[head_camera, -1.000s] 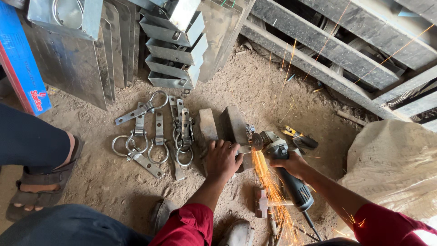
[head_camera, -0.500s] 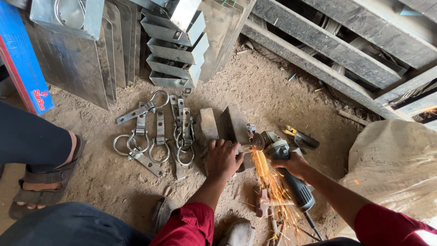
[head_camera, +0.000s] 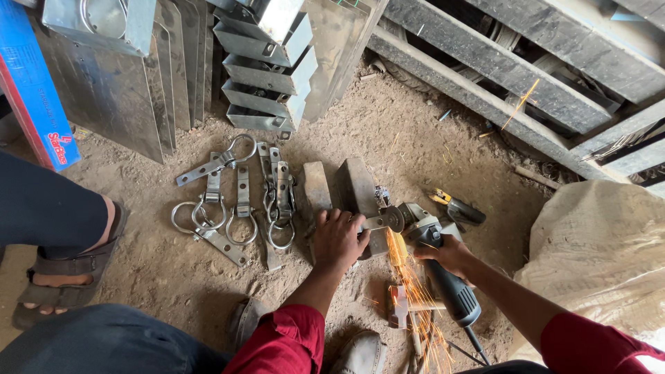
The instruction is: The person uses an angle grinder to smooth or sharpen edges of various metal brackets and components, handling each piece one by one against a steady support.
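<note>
1. Left hand (head_camera: 338,239), centre of the frame: pressing down, fingers spread and curled over a small metal strip (head_camera: 374,223) on a metal block (head_camera: 360,197), pinning it in place.
2. Right hand (head_camera: 451,255), just right of centre: wrapping closed around the body of an angle grinder (head_camera: 436,266), disc (head_camera: 395,219) touching the strip's end.
3. Grinding step under way, judging by the sparks (head_camera: 414,291) streaming toward the lower edge; next move probably calling for a steady disc kept off the left fingertips, which are lying very near it.
4. Lying left of centre on the dirt: a cluster of finished-looking ring-and-strap fittings (head_camera: 239,201), well apart from the disc.
5. Standing along the upper left: folded sheet-metal pieces (head_camera: 267,76) leaning in rows, and a blue box (head_camera: 31,90) at the far left edge.
6. Resting at the left edge: another person's sandalled foot (head_camera: 66,266).
7. Crowding the right side: a pale sack (head_camera: 596,256), close to the grinder arm; pliers with yellow grips (head_camera: 457,208) lying just beyond the grinder head.
</note>
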